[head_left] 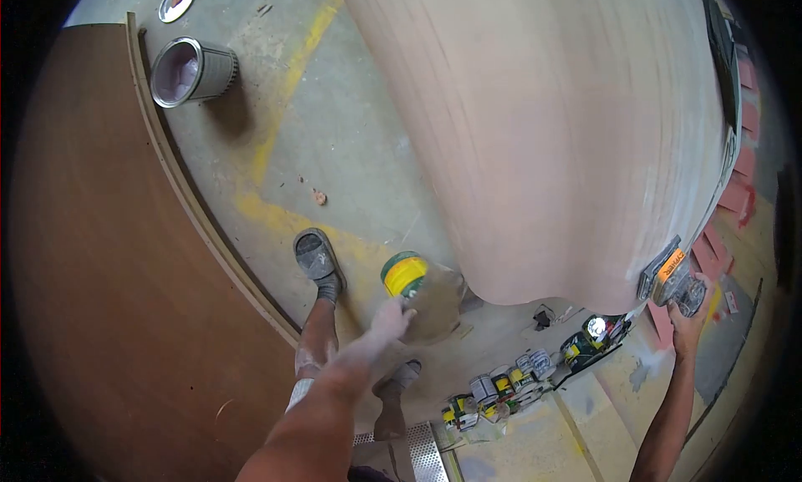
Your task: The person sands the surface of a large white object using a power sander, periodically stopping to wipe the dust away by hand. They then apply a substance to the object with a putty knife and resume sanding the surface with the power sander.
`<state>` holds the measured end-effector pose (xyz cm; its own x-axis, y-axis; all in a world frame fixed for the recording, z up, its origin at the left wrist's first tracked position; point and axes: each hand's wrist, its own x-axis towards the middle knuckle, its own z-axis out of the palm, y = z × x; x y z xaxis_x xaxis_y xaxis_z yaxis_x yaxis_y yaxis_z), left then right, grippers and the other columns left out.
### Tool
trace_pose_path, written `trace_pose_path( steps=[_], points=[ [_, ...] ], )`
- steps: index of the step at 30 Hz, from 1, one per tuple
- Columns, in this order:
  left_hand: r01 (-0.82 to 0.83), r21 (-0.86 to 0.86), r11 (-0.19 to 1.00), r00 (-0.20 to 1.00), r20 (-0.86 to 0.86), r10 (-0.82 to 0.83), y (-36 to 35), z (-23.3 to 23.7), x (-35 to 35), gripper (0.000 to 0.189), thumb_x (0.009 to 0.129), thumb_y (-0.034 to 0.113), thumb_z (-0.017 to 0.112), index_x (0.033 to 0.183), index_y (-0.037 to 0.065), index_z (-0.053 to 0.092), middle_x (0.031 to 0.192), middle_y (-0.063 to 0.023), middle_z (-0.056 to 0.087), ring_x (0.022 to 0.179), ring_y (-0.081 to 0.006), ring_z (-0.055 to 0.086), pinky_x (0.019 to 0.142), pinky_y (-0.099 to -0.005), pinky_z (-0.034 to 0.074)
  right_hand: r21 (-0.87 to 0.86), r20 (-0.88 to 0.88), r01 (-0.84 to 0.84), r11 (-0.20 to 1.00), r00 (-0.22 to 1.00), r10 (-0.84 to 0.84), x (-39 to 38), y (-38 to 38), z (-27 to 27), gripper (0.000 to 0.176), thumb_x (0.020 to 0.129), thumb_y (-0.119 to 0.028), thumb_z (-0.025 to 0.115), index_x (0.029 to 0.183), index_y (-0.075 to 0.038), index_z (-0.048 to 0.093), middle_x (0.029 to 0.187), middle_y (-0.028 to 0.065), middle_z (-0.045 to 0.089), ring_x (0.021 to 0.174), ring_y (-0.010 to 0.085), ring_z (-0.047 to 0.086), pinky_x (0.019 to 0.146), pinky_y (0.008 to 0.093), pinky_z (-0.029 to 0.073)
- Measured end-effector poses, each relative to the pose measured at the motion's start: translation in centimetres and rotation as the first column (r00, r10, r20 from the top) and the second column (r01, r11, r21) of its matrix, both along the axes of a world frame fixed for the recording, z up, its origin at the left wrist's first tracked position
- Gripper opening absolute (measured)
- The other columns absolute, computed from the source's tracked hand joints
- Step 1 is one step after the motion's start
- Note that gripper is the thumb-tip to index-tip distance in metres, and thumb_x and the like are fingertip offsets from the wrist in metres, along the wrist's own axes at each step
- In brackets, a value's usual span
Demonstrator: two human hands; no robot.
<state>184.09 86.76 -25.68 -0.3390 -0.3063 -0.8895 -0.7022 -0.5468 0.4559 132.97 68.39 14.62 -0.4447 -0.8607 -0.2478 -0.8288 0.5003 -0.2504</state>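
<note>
My right hand (687,317) grips a dusty sander (671,275) with an orange label, its fingers wrapped round the body. The sander's dark pad lies right at the lower right edge of a large curved panel (543,156) with a pale, streaky surface. Whitened with dust, my left hand (391,320) hangs low with its thumb apart from the fingers and nothing visible in it. In this view it is just below a green can with a yellow label (405,273), which stands on the floor between my feet and the panel.
Several cans (501,383) stand in a row at the lower middle. An open metal can (194,71) and its lid (177,1) sit on the floor at upper left. A curved brown board (117,256) with a raised edge fills the left. Pink sheets (737,196) lie at right.
</note>
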Motion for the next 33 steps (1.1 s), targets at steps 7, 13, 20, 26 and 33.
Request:
trace_pose_path(
  steps=[7,13,20,26,33],
  points=[
    [0.415,0.102,0.904,0.909,0.007,-0.418,-5.6,-8.6,7.0,0.047,0.090,0.039,0.081,0.123,0.008,0.068,0.123,-0.0197,0.073,0.118,-0.0385,0.069,0.100,-0.0490,0.054,0.075,-0.117,-0.027,0.997,0.992,0.035,-0.5,-0.1,0.4,0.072,0.076,-0.001,0.072,0.143,-0.010,0.048,0.121,0.0058,0.055,0.102,0.0168,0.057,0.086,0.0310,0.052],
    [-0.166,-0.398,0.902,0.986,-0.058,0.156,-15.6,-3.6,3.4,0.084,0.096,0.051,0.073,0.156,0.000,0.044,0.163,-0.0294,0.039,0.151,-0.0437,0.040,0.122,-0.0492,0.038,0.051,-0.084,0.030,0.998,0.996,-0.025,2.2,-1.3,0.4,0.068,0.071,0.000,0.077,0.135,-0.009,0.054,0.118,0.0059,0.059,0.110,0.0204,0.060,0.101,0.0343,0.049],
    [-0.802,-0.468,0.372,0.566,-0.396,0.723,-33.1,-0.1,-11.4,0.108,0.104,0.069,0.048,0.164,-0.013,0.013,0.172,-0.0320,0.017,0.163,-0.0423,0.010,0.133,-0.0486,0.009,0.035,-0.015,0.073,0.997,0.997,-0.073,3.3,-1.7,0.2,0.071,0.071,0.003,0.075,0.137,-0.011,0.051,0.117,0.0063,0.061,0.110,0.0184,0.063,0.099,0.0342,0.052],
    [-0.619,-0.669,0.412,0.707,-0.246,0.663,-31.1,3.7,-14.4,0.125,0.092,0.062,0.073,0.166,-0.008,0.000,0.173,-0.0350,0.001,0.162,-0.0476,0.001,0.131,-0.0557,0.008,0.024,0.020,0.103,0.994,0.994,-0.104,3.3,-1.6,0.2,0.070,0.071,0.003,0.073,0.136,-0.010,0.051,0.118,0.0063,0.061,0.109,0.0183,0.063,0.099,0.0339,0.052],
    [-0.513,-0.762,0.395,0.808,-0.275,0.521,-28.7,3.5,-14.9,0.133,0.088,0.063,0.078,0.170,0.006,-0.009,0.172,-0.0350,-0.010,0.161,-0.0533,-0.003,0.128,-0.0647,0.007,0.023,-0.032,0.064,0.998,0.997,-0.063,2.6,-1.3,0.2,0.071,0.069,0.001,0.076,0.134,-0.009,0.051,0.119,0.0070,0.058,0.110,0.0208,0.062,0.102,0.0359,0.051]
  ],
)
